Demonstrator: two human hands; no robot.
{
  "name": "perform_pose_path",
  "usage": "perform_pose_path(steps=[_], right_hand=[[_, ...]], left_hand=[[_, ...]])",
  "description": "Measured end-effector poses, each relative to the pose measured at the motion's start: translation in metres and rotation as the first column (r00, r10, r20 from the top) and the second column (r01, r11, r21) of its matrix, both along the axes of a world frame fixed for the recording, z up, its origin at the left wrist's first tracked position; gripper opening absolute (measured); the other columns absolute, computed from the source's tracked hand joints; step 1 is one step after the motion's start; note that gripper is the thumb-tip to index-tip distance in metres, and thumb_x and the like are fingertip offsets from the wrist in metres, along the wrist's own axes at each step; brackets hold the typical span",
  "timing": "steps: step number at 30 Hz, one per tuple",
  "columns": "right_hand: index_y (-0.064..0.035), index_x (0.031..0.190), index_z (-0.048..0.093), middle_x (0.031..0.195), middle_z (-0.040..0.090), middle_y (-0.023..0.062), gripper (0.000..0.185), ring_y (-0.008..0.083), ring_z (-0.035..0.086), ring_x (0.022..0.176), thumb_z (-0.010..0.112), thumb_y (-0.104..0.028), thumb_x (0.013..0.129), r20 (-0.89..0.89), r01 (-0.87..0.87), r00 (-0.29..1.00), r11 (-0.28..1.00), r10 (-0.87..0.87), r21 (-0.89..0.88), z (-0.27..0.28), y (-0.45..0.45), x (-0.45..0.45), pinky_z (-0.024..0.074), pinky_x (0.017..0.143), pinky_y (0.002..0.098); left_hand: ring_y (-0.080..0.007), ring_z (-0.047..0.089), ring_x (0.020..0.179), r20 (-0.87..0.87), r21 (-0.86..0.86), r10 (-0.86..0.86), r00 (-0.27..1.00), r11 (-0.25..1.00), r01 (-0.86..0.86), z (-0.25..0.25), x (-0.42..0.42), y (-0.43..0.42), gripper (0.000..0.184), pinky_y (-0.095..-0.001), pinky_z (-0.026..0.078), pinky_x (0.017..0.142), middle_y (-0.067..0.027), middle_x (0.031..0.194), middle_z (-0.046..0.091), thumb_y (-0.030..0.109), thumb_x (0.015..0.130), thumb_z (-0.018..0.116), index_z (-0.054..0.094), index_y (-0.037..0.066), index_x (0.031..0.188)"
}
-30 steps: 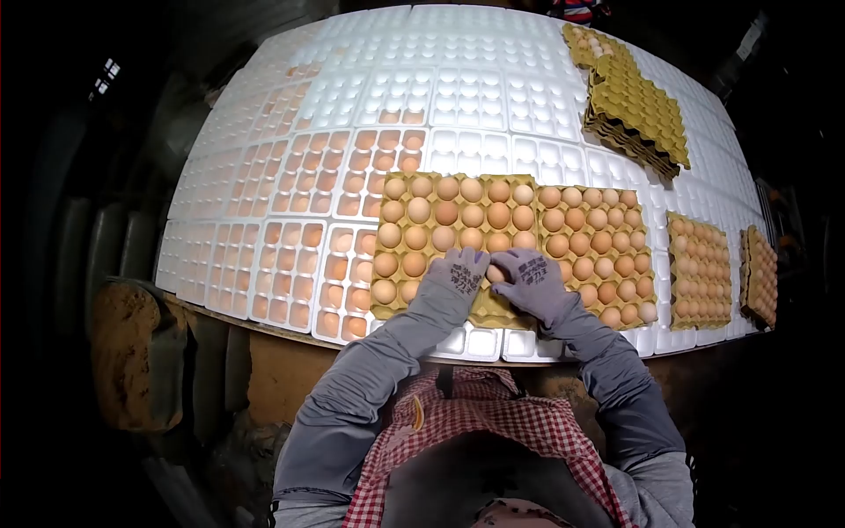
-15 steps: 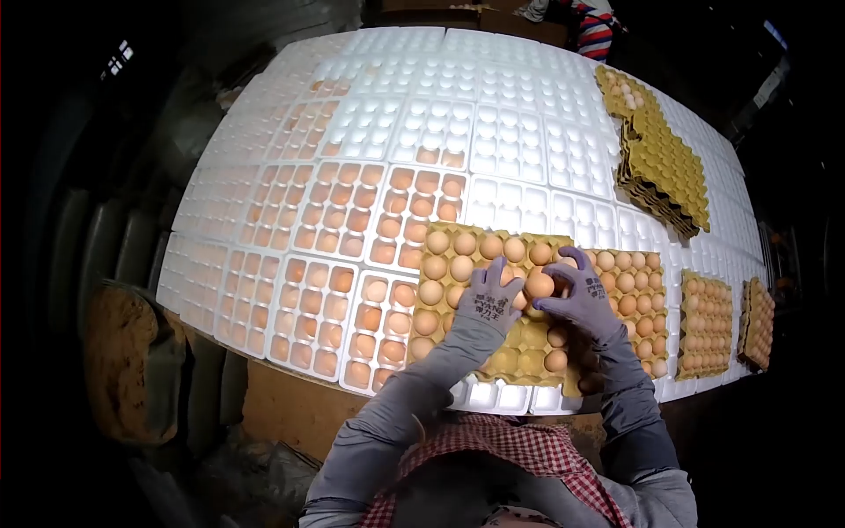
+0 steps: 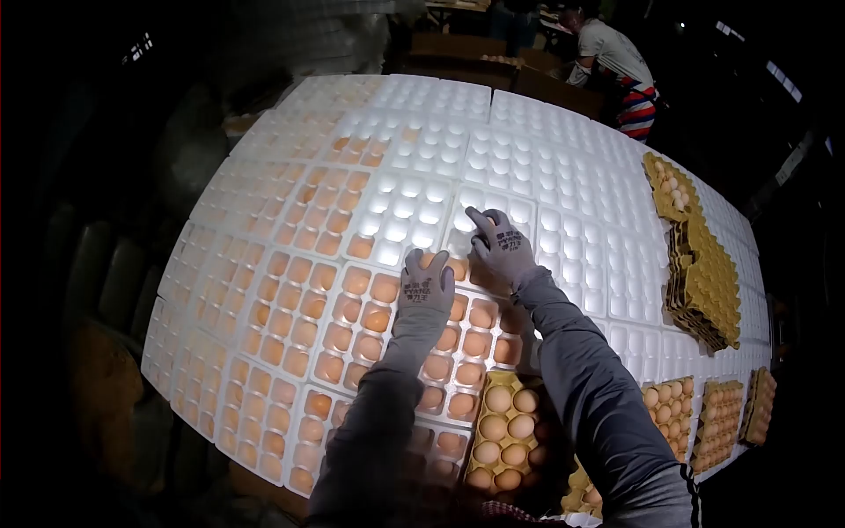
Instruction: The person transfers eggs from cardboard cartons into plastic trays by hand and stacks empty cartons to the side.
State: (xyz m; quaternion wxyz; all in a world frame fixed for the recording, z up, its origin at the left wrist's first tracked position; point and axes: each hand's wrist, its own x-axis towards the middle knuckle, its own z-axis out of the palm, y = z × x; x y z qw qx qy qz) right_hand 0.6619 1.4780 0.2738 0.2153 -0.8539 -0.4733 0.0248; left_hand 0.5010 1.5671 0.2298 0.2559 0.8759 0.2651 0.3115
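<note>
Both my hands wear grey-purple gloves and reach forward over white foam egg trays (image 3: 407,216). My left hand (image 3: 425,286) is closed around a brown egg (image 3: 430,260) at the front edge of a mostly bare tray. Further right, my right hand (image 3: 503,248) has its fingers curled over another tray, with a sliver of an egg (image 3: 490,222) showing between them. Eggs sit in the foam tray compartments below and left of my hands. Closer to my body lies a yellow pulp tray (image 3: 483,429) with brown eggs, partly hidden by my right sleeve.
A stack of yellow pulp trays (image 3: 704,286) stands on the right, with a few eggs (image 3: 673,189) at its far end. More egg-filled pulp trays (image 3: 717,427) line the right front. Beyond the table's far edge a person (image 3: 616,66) bends over brown boxes (image 3: 554,81).
Both hands have moved forward and away from the pulp tray, out over the foam trays. The view has shifted, bringing more of the person at the back into sight.
</note>
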Motion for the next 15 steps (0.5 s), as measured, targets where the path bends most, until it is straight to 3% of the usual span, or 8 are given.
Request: perform_pose_path(steps=[3, 5, 8, 9, 12, 13, 14, 15], right_hand=[[-0.0239, 0.131, 0.058, 0.116, 0.058, 0.0072, 0.042, 0.0303, 0.060, 0.108, 0.059, -0.032, 0.090, 0.013, -0.159, 0.987, 0.980, 0.162, -0.119, 0.013, 0.026, -0.005, 0.0535, 0.085, 0.0399], [-0.0230, 0.130, 0.059, 0.115, 0.059, 0.0062, 0.039, 0.0285, 0.058, 0.110, 0.058, -0.031, 0.091, 0.222, -0.176, 0.934, 0.900, 0.281, -0.399, 0.022, 0.046, 0.001, 0.0534, 0.085, 0.0392], [-0.0174, 0.119, 0.064, 0.130, 0.055, 0.0090, 0.032, 0.0299, 0.049, 0.123, 0.053, -0.033, 0.093, 0.429, -0.192, 0.877, 0.976, 0.218, -0.103, -0.039, 0.067, 0.045, 0.0442, 0.101, 0.0421], [-0.0157, 0.122, 0.062, 0.135, 0.052, 0.0110, 0.034, 0.0331, 0.046, 0.127, 0.053, -0.032, 0.094, 0.534, -0.273, 0.811, 0.962, 0.239, -0.015, -0.047, 0.066, 0.051, 0.0400, 0.106, 0.0438], [-0.0082, 0.136, 0.050, 0.143, 0.046, 0.0153, 0.042, 0.0386, 0.038, 0.134, 0.049, -0.024, 0.098, 0.177, -0.270, 0.959, 0.910, 0.223, 0.315, -0.016, 0.045, 0.037, 0.0331, 0.112, 0.0457], [-0.0067, 0.136, 0.050, 0.142, 0.046, 0.0158, 0.041, 0.0375, 0.038, 0.135, 0.049, -0.023, 0.098, 0.000, -0.188, 0.979, 0.901, 0.205, 0.392, 0.007, 0.027, 0.024, 0.0338, 0.112, 0.0439], [-0.0057, 0.135, 0.051, 0.142, 0.047, 0.0157, 0.041, 0.0346, 0.042, 0.133, 0.051, -0.021, 0.097, -0.076, -0.210, 0.966, 0.925, 0.246, 0.315, 0.021, 0.005, 0.021, 0.0368, 0.111, 0.0408], [-0.0069, 0.134, 0.053, 0.138, 0.051, 0.0154, 0.040, 0.0334, 0.049, 0.127, 0.053, -0.021, 0.097, -0.235, -0.130, 0.951, 0.951, 0.200, 0.281, 0.026, -0.020, 0.016, 0.0417, 0.106, 0.0413]], left_hand=[[-0.0362, 0.059, 0.107, 0.221, -0.038, 0.103, 0.970, 0.995, -0.097, 0.000, -0.006, 0.017, 0.041, -0.0423, 0.049, 0.092, -0.0184, 0.117, 0.057, 0.015, 0.087, 0.064, 0.054, 0.000, 0.124], [-0.0327, 0.062, 0.103, -0.046, -0.062, -0.024, 0.999, 0.998, 0.021, 0.001, -0.011, 0.041, 0.037, -0.0392, 0.050, 0.092, -0.0155, 0.113, 0.061, 0.020, 0.087, 0.065, 0.060, 0.003, 0.119], [-0.0304, 0.063, 0.100, -0.351, -0.164, -0.081, 0.933, 0.986, 0.024, 0.021, 0.004, 0.062, 0.032, -0.0376, 0.049, 0.092, -0.0134, 0.111, 0.063, 0.024, 0.088, 0.065, 0.065, 0.006, 0.114], [-0.0303, 0.062, 0.103, -0.188, -0.253, -0.021, 0.982, 0.967, -0.028, 0.024, 0.016, 0.063, 0.027, -0.0379, 0.049, 0.093, -0.0143, 0.113, 0.062, 0.025, 0.088, 0.064, 0.069, 0.009, 0.110], [-0.0372, 0.053, 0.118, 0.350, -0.059, -0.124, 0.929, 0.986, 0.153, -0.009, 0.061, 0.083, 0.033, -0.0420, 0.043, 0.101, -0.0194, 0.126, 0.057, 0.019, 0.091, 0.058, 0.061, 0.009, 0.123], [-0.0365, 0.050, 0.126, 0.267, -0.030, -0.152, 0.952, 0.986, 0.166, -0.033, 0.078, 0.090, 0.038, -0.0456, 0.039, 0.106, -0.0174, 0.135, 0.053, 0.024, 0.093, 0.057, 0.058, 0.012, 0.129], [-0.0343, 0.042, 0.135, -0.308, 0.016, -0.103, 0.946, 0.993, 0.113, -0.038, 0.088, 0.095, 0.042, -0.0516, 0.031, 0.112, -0.0128, 0.141, 0.051, 0.031, 0.095, 0.053, 0.055, 0.014, 0.133], [-0.0326, 0.036, 0.139, -0.564, 0.119, -0.019, 0.826, 0.987, 0.104, -0.035, 0.093, 0.088, 0.044, -0.0560, 0.024, 0.113, -0.0090, 0.144, 0.049, 0.035, 0.095, 0.051, 0.054, 0.015, 0.135]])
